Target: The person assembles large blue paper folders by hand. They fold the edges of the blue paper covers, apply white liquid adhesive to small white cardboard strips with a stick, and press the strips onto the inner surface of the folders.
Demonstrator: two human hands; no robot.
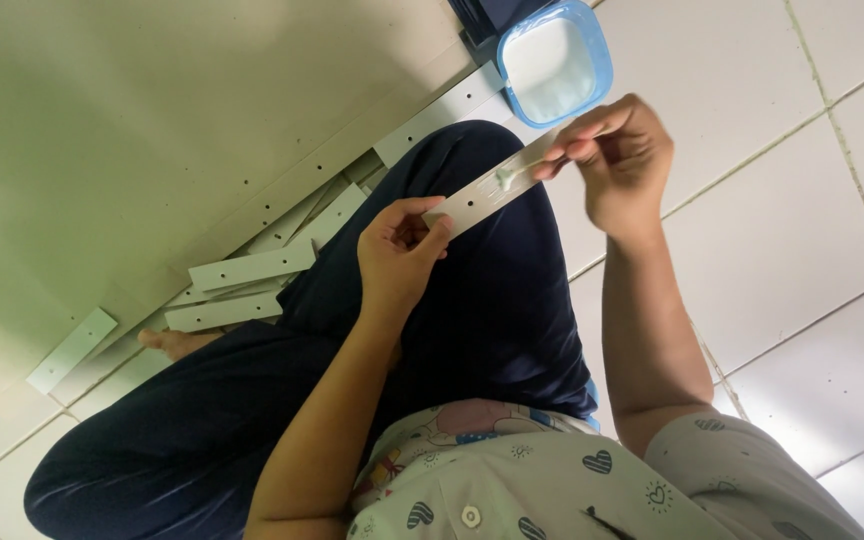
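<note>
I sit cross-legged on a tiled floor in dark blue trousers. My left hand (400,252) grips one end of a long white strip with small holes (482,196), held over my knee. My right hand (617,158) pinches a thin stick (518,173) with a blob of white paste at its tip, and the tip rests on the strip's face. A blue-rimmed square tub of white paste (552,62) stands on the floor just beyond my right hand.
A large pale board (152,130) lies on the floor to the left. Several more white perforated strips (252,267) lie in a loose pile beside my leg, one (72,350) apart at the left. My bare foot (177,343) shows near them.
</note>
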